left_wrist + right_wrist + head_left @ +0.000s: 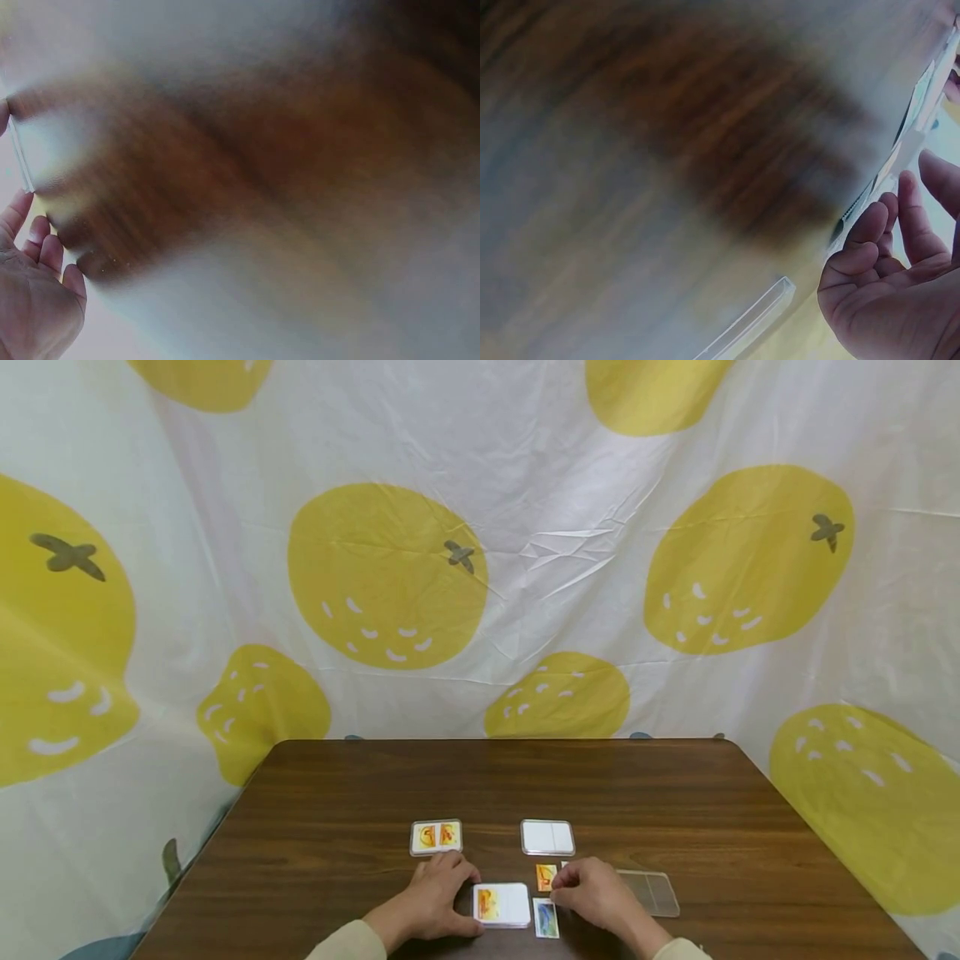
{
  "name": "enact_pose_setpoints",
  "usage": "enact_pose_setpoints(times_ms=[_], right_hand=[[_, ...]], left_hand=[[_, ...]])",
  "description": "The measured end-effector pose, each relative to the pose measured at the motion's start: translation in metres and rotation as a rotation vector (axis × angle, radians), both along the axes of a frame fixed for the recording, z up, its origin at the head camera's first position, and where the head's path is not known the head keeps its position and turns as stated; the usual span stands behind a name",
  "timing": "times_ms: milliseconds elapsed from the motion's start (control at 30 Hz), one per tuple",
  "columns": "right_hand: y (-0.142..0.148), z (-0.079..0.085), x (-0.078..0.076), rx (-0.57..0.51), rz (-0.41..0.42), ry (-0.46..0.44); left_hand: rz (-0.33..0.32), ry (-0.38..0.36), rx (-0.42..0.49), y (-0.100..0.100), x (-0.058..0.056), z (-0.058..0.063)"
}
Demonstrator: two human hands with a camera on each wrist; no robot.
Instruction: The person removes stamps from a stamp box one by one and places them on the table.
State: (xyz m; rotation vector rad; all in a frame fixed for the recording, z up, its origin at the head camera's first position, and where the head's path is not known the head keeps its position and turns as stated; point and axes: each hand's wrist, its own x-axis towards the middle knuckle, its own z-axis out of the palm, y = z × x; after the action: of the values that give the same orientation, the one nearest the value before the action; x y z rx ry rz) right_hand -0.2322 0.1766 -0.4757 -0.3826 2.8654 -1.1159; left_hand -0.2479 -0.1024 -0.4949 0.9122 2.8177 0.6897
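My left hand holds the left side of a flat clear case, thumb at the near corner and fingertips at the far one. A white insert in the case carries an orange stamp on its left half. My right hand reaches over loose stamps, thumb and index finger apart at the right edge of an orange stamp. A blue-green stamp lies nearer me, beside the case. In the right wrist view, the thumb and index finger of my right hand show nothing pinched between them.
Behind my left hand lies a case with two orange stamps. Right of it sits a case with a bare white insert. A clear lid is partly behind my right hand. A lemon-print curtain hangs behind the brown table.
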Motion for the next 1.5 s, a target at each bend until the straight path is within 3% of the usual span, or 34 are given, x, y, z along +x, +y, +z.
enact_pose_setpoints(times_ms=[733, 933, 1500], right_hand=[[-0.022, 0.003, -0.003, -0.068, 0.057, 0.024], [-0.030, 0.003, -0.006, -0.049, 0.065, 0.011], [-0.047, -0.001, -0.011, -0.018, 0.105, 0.090]], left_hand=[[0.003, -0.012, 0.003, -0.001, 0.000, 0.000], [0.006, -0.006, 0.006, 0.000, 0.000, -0.001], [-0.002, -0.007, 0.003, -0.001, -0.002, -0.001]])
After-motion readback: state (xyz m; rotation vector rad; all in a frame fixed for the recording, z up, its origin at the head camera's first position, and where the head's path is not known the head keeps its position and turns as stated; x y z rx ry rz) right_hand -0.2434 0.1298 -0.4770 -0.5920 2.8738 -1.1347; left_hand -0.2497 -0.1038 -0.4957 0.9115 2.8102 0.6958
